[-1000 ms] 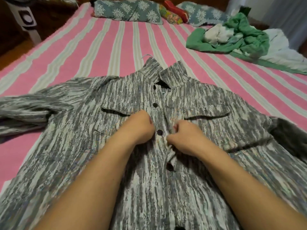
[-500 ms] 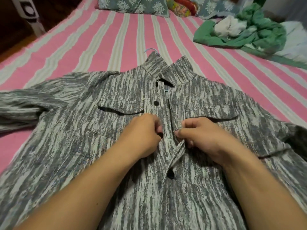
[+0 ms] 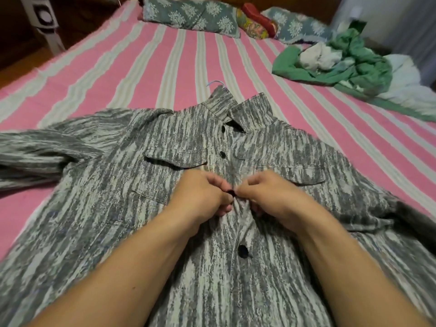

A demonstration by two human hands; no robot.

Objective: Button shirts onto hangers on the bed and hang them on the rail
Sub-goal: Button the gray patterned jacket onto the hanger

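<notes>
A grey and white streaked shirt [image 3: 113, 185] lies front up on the bed, sleeves spread to both sides. A pale hanger hook [image 3: 215, 82] sticks out above its collar. Dark buttons run down the placket; one [image 3: 222, 154] sits above my hands and one [image 3: 243, 251] below them. My left hand [image 3: 203, 194] and my right hand [image 3: 266, 194] meet at the placket at chest height. Both pinch the shirt's front edges around a dark button [image 3: 232, 192] between their fingertips.
The bed [image 3: 132, 67] has a pink and pale striped sheet. Patterned pillows [image 3: 191, 17] lie at the head. A heap of green and white clothes [image 3: 342, 62] sits at the far right. A white stand [image 3: 46, 24] is beside the bed at the far left.
My hands have closed in on each other at the placket, and the fabric edges that gaped below the button now lie together.
</notes>
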